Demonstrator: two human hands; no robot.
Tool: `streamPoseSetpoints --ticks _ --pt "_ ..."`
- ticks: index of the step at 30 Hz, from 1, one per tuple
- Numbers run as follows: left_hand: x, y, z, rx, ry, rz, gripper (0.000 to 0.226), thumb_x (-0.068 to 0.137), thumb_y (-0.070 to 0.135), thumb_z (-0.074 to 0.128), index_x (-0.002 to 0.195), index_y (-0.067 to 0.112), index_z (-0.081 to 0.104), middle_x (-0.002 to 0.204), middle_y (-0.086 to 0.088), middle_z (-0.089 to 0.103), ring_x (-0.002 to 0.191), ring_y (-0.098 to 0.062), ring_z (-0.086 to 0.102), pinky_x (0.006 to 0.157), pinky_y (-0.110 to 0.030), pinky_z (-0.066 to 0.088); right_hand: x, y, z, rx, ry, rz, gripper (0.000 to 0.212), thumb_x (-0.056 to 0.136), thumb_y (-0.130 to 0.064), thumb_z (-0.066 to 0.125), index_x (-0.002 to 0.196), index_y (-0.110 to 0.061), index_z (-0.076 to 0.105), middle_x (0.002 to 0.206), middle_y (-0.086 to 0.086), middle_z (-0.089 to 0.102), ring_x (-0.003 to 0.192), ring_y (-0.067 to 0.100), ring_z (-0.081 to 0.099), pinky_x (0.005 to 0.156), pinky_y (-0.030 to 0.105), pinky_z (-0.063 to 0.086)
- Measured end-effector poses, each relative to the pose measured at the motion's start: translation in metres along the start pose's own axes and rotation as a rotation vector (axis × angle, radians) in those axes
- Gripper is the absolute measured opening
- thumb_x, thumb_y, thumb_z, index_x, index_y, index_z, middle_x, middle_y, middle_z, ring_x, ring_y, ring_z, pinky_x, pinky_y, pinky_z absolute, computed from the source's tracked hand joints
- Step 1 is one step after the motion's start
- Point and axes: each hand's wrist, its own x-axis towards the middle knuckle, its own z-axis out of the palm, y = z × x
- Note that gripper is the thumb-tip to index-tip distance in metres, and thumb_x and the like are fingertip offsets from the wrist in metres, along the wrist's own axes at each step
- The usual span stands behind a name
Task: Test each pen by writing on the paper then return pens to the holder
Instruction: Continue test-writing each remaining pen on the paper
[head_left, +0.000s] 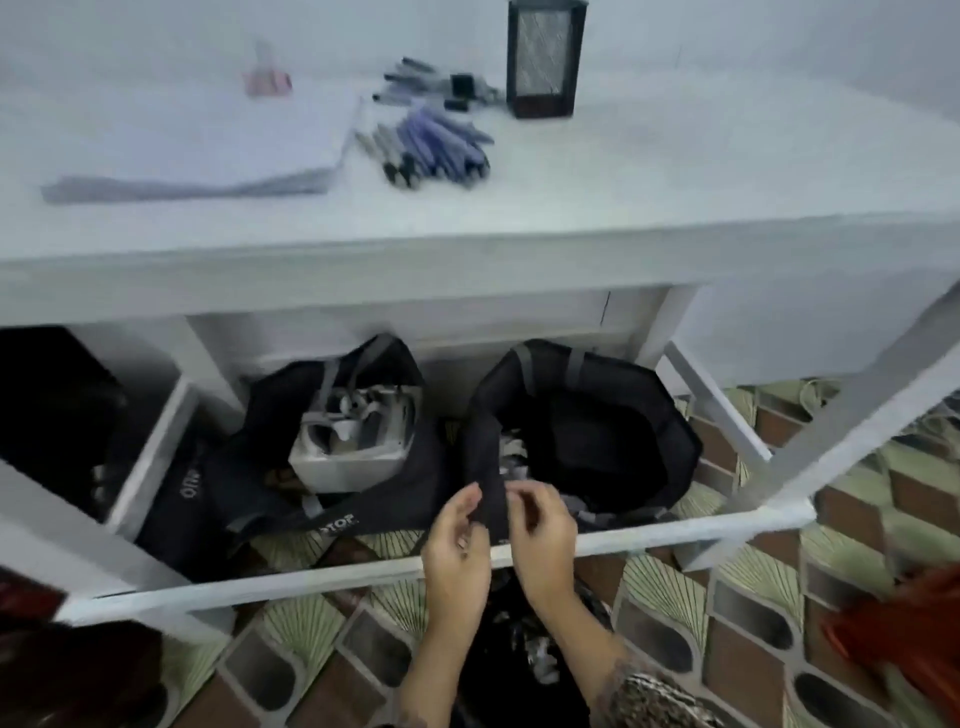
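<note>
Both hands were low, below the table's (571, 208) front edge. The left hand (457, 545) and right hand (543, 530) were close together, each with fingers curled on the rim of a black bag (597, 441) standing on the floor under the table. Motion blur prevented a finer reading of the fingers.

The front pens (441, 150) lay in a loose heap on the tabletop, well apart from both hands and beyond them, just right of the paper (197, 130). The back pens (421, 85) lay in a smaller cluster further off, just left of the holder (545, 57), which stood upright near the wall. A pink clip (266, 80) sat at the paper's far edge.

The paper's near edge stopped short of the table's front edge, leaving a bare strip of tabletop along the front. More bare surface lay to the right of the holder. Under the table, a second bag (249, 467) holding a grey box stood against the held bag's left side. A white rail (701, 527) crossed the floor space just behind the hands.
</note>
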Motion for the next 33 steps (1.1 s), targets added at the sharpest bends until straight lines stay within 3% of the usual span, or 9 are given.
streamPoseSetpoints --ticks 2,6,9,13,20,26,30,33 --pt "0.003 0.061 -0.012 -0.022 0.019 0.057 0.048 0.088 -0.008 0.046 0.105 0.035 0.057 0.113 0.013 0.061 0.11 -0.003 0.056 0.089 -0.005 0.041 0.02 -0.066 -0.007 0.057 0.043 -0.065 0.013 0.086 -0.015 0.053 0.088 -0.016 0.066 0.085 -0.019 0.058 0.086 -0.009 0.055 0.076 0.004 0.04" --pt "0.021 0.175 -0.038 -0.061 0.058 0.187 0.046 0.087 -0.003 0.046 0.104 0.039 0.057 0.112 0.011 0.063 0.108 -0.002 0.058 0.096 -0.018 0.044 0.062 -0.186 -0.01 0.18 0.064 -0.169 0.015 0.085 -0.004 0.058 0.087 -0.017 0.064 0.085 -0.015 0.059 0.085 -0.006 0.057 0.076 0.006 0.042" --pt "0.037 0.246 -0.063 -0.064 0.097 0.276 0.047 0.088 -0.005 0.045 0.103 0.038 0.056 0.107 0.014 0.063 0.104 0.001 0.059 0.092 -0.014 0.044 0.089 -0.254 -0.008 0.234 0.076 -0.2 0.017 0.084 0.003 0.06 0.088 -0.012 0.064 0.082 -0.015 0.058 0.082 -0.012 0.055 0.074 0.002 0.039" --pt "0.064 0.309 -0.1 -0.05 0.134 0.299 0.044 0.088 -0.006 0.041 0.111 0.03 0.055 0.109 0.01 0.061 0.105 0.0 0.057 0.085 -0.005 0.042 0.121 -0.313 0.004 0.293 0.036 -0.179 0.012 0.088 -0.002 0.058 0.091 -0.011 0.065 0.085 -0.005 0.061 0.076 0.002 0.057 0.066 0.004 0.04" --pt "0.137 0.346 -0.154 0.031 0.237 0.25 0.04 0.09 -0.001 0.042 0.126 0.017 0.051 0.115 0.005 0.056 0.104 -0.007 0.052 0.09 -0.018 0.037 0.179 -0.337 0.043 0.257 -0.05 -0.098 0.011 0.089 -0.003 0.055 0.089 -0.011 0.062 0.078 0.002 0.059 0.066 0.004 0.051 0.061 0.005 0.039" --pt "0.225 0.346 -0.185 0.113 0.282 0.216 0.041 0.09 -0.002 0.042 0.128 0.012 0.049 0.118 -0.002 0.056 0.108 -0.01 0.05 0.094 -0.023 0.038 0.244 -0.34 0.093 0.247 -0.062 -0.034 0.013 0.089 -0.002 0.053 0.09 -0.012 0.061 0.071 -0.008 0.055 0.061 0.006 0.048 0.053 0.01 0.038" --pt "0.285 0.342 -0.204 0.194 0.275 0.161 0.042 0.091 0.002 0.042 0.131 0.013 0.046 0.126 -0.005 0.054 0.116 -0.018 0.05 0.099 -0.033 0.041 0.298 -0.338 0.119 0.141 -0.053 -0.004 0.015 0.088 0.0 0.053 0.094 -0.007 0.065 0.085 0.005 0.063 0.076 0.017 0.055 0.057 0.009 0.036" --pt "0.319 0.334 -0.218 0.258 0.253 0.114 0.042 0.092 0.004 0.042 0.132 0.016 0.045 0.13 -0.004 0.052 0.114 -0.018 0.05 0.095 -0.036 0.046 0.342 -0.326 0.13 -0.094 -0.087 -0.023 0.025 0.089 0.005 0.046 0.106 0.001 0.065 0.106 0.015 0.065 0.099 0.027 0.059 0.074 0.015 0.036"
